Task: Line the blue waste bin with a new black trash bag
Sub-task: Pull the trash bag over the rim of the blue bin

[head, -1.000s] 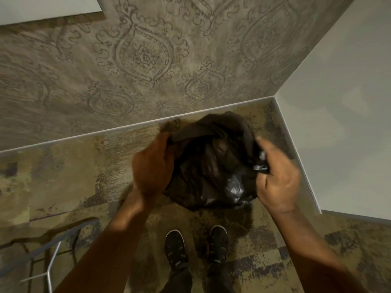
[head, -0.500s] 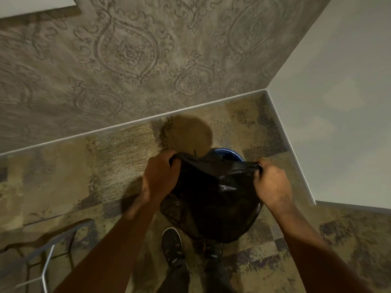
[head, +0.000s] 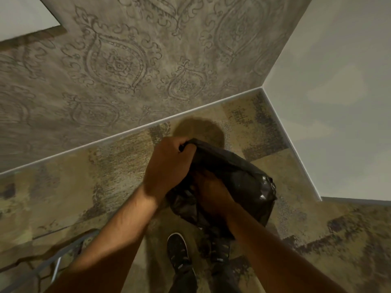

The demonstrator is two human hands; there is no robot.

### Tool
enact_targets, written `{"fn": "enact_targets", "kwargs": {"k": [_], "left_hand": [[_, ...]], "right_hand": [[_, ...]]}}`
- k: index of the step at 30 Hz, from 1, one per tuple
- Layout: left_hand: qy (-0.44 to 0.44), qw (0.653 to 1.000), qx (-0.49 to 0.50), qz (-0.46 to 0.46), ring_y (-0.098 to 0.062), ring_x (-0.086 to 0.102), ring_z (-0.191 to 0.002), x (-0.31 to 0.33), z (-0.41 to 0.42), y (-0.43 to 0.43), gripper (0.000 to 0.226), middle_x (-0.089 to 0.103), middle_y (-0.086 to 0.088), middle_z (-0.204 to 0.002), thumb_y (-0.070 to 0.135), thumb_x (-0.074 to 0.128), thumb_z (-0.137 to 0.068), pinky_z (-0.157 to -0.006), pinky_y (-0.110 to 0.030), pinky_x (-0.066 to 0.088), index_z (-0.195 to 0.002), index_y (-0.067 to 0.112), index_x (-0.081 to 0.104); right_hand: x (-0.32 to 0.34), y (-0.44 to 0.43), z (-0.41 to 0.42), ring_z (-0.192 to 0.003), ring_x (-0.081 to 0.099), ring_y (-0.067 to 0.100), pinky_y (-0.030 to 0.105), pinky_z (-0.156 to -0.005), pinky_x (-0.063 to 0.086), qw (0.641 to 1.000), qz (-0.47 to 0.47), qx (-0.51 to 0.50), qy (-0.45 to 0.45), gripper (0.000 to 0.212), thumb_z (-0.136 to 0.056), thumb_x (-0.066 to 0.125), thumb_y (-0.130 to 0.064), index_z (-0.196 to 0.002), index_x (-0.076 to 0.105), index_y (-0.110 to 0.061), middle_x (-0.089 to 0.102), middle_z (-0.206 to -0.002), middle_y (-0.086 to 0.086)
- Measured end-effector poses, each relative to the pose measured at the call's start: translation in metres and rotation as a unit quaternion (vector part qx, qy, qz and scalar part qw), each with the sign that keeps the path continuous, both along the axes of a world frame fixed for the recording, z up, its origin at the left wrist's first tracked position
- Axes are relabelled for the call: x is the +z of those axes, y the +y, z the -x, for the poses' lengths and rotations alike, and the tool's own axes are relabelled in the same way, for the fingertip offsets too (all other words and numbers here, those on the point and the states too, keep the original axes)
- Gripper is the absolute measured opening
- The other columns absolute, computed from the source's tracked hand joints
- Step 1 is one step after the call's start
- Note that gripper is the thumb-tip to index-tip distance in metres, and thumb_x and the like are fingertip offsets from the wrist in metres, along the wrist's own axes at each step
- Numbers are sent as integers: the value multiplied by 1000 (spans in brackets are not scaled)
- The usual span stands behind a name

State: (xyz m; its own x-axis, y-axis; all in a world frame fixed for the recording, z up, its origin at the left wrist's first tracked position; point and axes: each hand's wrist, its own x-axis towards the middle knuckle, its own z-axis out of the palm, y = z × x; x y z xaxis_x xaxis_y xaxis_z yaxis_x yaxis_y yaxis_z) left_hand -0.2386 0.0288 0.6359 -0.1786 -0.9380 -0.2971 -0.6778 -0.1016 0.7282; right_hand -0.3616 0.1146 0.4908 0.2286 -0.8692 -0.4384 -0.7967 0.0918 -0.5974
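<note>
The black trash bag hangs bunched between both hands above the patterned carpet, near the corner where the ornamented wall meets the plain pale wall. The left hand is clenched around a gathered fold of the bag's rim. The right hand is pushed down inside the bag's mouth; its fingers are hidden by the plastic, so I cannot tell whether they are spread or curled. The blue waste bin does not show here; if it stands below, the bag covers it.

The likely trouble, as I judge it: with the rim pinched in one fist, the mouth stays narrow and may not stretch over the bin's edge. The hand pressing inside could poke through the thin film, or drag the rim free of the left fist. Working without sight of the bin, the bag could settle beside it, by the person's shoes, or trap air and balloon up.
</note>
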Motion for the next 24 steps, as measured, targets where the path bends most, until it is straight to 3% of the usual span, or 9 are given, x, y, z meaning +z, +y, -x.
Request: {"fn": "enact_targets", "kwargs": {"k": [4, 7, 10, 12, 14, 16, 18, 22, 24], "left_hand": [[-5, 999, 19, 46, -19, 62, -67, 22, -6, -19, 26, 68, -13, -68, 18, 59, -96, -54, -30, 40, -76, 8, 73], [7, 996, 57, 61, -13, 57, -51, 28, -12, -34, 27, 63, -5, -61, 17, 57, -95, -50, -32, 42, -74, 12, 73], [-5, 995, 62, 76, -7, 58, -54, 28, -10, -38, 28, 62, 3, -61, 20, 56, -96, -51, -24, 41, -73, 18, 72], [-24, 995, 40, 83, -7, 63, -62, 24, -4, -36, 26, 66, 6, -67, 25, 56, -98, -55, -22, 44, -80, 19, 74], [-30, 996, 6, 79, -3, 64, -65, 19, 4, -30, 24, 68, 11, -71, 28, 56, -100, -59, -22, 45, -84, 24, 74], [-37, 996, -33, 70, -3, 64, -67, 15, 11, -22, 24, 69, 11, -74, 29, 57, -100, -60, -24, 48, -84, 28, 75], [-37, 995, -73, 49, -3, 65, -69, 14, 17, -16, 25, 71, 8, -77, 27, 56, -100, -60, -27, 50, -86, 26, 77], [-36, 993, -111, 17, -8, 67, -62, 17, 22, -10, 25, 74, 2, -75, 27, 56, -101, -59, -34, 54, -99, 26, 81], [-18, 996, -85, 14, -11, 70, -65, 20, 24, -13, 24, 76, 1, -76, 26, 58, -100, -67, -38, 59, -98, 26, 81]], "right_hand": [[-34, 1, -4, -162, -9, 40, 83, -116, -9, 987, -62, 99, 112, 82, -91, 17, -77, -164, -4, -47, -6, -178, 1], [-51, 20, 4, -162, -7, 43, 82, -108, -20, 982, -117, 87, 121, 87, -85, 16, -86, -163, -5, -52, -3, -177, -1], [-83, 43, 16, -164, 4, 36, 79, -109, -23, 983, -151, 41, 98, 67, -96, 25, -77, -160, 9, -61, 6, -176, -8], [-54, 40, 20, -163, 11, 32, 74, -117, -18, 983, -175, 14, 56, 60, -101, 31, -69, -158, 25, -56, 18, -174, -6], [-14, 29, 21, -156, 32, 32, 61, -128, 15, 987, -154, 22, 27, 53, -108, 41, -50, -160, 36, -42, 36, -168, 2], [11, 21, 19, -148, 44, 36, 49, -123, 33, 998, -22, 29, 52, 54, -109, 39, -40, -161, 39, -23, 44, -161, 11], [19, 20, 20, -143, 48, 40, 53, -116, 44, 988, 116, 43, 96, 63, -105, 40, -50, -161, 38, -21, 47, -158, 16], [-1, 1, 39, -159, 23, 37, 57, -126, 30, 993, 69, 47, 85, 89, -95, 30, -82, -169, 13, -34, 22, -174, 9], [-4, -8, 54, -161, 19, 32, 50, -130, 19, 999, -19, 9, 48, 96, -95, 46, -76, -170, 8, -29, 16, -176, 7]]}}
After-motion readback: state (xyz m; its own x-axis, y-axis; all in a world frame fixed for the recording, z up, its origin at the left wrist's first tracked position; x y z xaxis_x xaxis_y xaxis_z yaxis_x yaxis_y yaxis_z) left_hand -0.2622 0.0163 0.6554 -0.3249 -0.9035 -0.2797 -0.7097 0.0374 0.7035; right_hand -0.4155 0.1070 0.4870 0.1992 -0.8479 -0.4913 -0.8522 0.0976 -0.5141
